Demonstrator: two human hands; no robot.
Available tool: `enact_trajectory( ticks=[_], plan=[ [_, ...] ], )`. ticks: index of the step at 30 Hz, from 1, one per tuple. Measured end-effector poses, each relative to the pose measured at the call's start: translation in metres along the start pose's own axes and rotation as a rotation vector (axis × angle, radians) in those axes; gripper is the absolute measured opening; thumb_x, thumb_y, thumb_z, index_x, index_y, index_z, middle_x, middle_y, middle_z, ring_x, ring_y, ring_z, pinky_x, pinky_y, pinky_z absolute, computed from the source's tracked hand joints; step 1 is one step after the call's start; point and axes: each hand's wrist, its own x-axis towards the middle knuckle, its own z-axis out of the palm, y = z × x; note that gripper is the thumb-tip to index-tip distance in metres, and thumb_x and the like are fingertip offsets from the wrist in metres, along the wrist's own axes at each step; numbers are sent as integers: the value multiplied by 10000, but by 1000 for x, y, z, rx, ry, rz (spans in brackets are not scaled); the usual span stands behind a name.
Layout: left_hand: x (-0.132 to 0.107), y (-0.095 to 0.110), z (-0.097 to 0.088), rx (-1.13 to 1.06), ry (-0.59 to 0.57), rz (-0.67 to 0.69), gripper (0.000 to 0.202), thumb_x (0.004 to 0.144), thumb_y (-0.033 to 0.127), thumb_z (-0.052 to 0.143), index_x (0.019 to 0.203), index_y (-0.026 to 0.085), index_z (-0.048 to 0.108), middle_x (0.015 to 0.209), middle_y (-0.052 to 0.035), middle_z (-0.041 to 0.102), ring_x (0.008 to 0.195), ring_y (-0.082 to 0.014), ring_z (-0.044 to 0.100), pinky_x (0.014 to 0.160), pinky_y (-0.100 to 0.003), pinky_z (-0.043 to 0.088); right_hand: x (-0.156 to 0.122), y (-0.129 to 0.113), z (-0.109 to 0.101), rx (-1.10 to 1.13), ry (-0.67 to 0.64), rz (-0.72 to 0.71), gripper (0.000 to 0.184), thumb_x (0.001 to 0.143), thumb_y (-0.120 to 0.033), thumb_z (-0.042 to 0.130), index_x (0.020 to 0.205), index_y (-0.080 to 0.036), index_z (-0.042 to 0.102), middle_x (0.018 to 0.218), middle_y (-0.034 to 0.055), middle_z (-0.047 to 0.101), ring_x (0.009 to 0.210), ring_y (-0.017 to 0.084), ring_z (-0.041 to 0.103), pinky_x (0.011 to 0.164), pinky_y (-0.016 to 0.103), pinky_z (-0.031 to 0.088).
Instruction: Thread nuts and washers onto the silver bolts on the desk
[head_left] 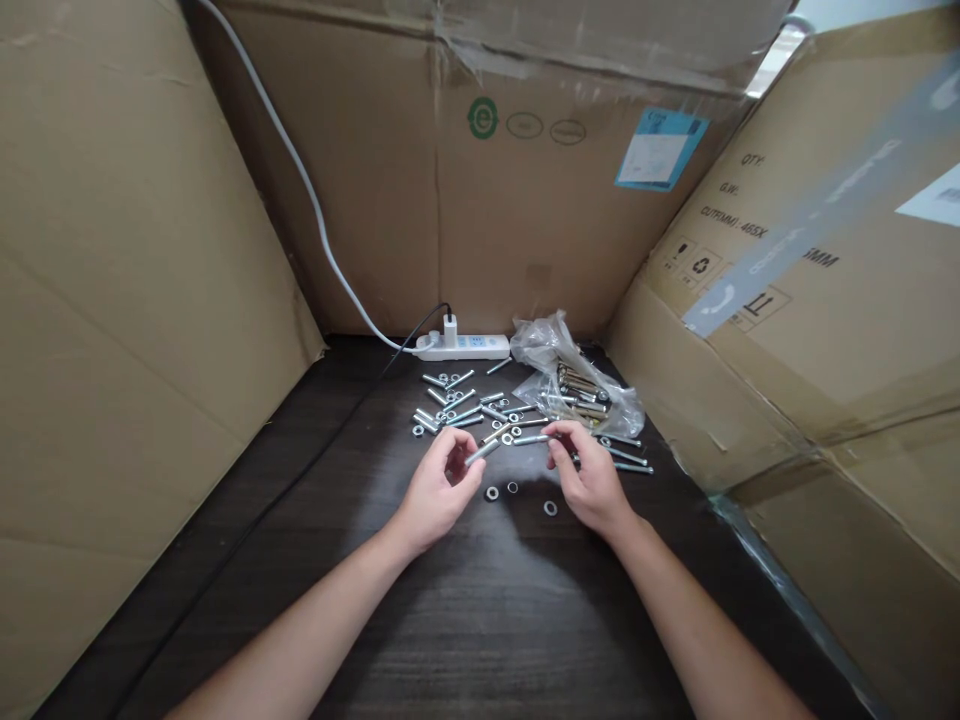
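Silver metal catches the light between the thumb and fingers of my left hand point(435, 490), which are closed on a slim cylinder point(483, 453). It sits just past my left fingertips, in the space between my two hands, so the left is the nearer one. Its long axis runs slantwise: one end is tucked in at my left fingers, and the free end points to the right and away from me, over towards the loose hardware. My right hand point(589, 485) is off to the right of that free end, apart from it, with the fingers curled and the thumb below the index finger. A bolt point(531, 439) reaches leftward from those fingertips, its long axis nearly level from side to side; the view is too small there, and I can't tell whether I have it pinched or it merely lies behind them. Nearer to me on the dark table point(450, 620), below the gap between my hands, lie a nut point(491, 493), a thin ring point(512, 487) and a flat washer point(550, 508). Beyond my right hand, a clear plastic bag point(541, 340) holds more bolts.
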Motion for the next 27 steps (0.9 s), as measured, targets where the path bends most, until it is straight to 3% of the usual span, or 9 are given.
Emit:
enact_trajectory(
  ticks=[8, 16, 21, 27],
  plan=[
    [0, -4, 1, 99, 21, 4, 71, 828, 211, 501, 886, 185, 471, 754, 16, 454, 646, -102, 436, 578, -210, 370, 0, 1, 1, -28, -30, -12, 172, 930, -271, 396, 1005, -187, 526, 825, 47, 592, 682, 160, 558, 664, 289, 446],
    [-1, 4, -3, 290, -30, 152, 80, 844, 177, 476, 906, 189, 525, 903, -33, 551, 846, -163, 510, 777, -300, 417, -2, -4, 5, -54, -73, -33, 183, 929, -276, 398, 1007, -195, 542, 901, 66, 607, 786, 188, 594, 726, 304, 472],
    [-1, 4, -3, 329, -72, 183, 90, 846, 180, 491, 921, 196, 538, 874, -19, 562, 824, -154, 533, 762, -281, 418, -2, -2, 4, -35, -105, -37, 181, 931, -271, 397, 1012, -201, 543, 944, 67, 599, 786, 183, 592, 730, 301, 476],
    [-1, 5, -5, 360, -43, 187, 128, 864, 230, 496, 952, 208, 586, 892, -31, 552, 836, -164, 539, 757, -280, 422, -1, 1, 3, -36, -80, -34, 177, 931, -271, 399, 1008, -199, 542, 903, 61, 598, 759, 183, 587, 709, 301, 471]
  ],
)
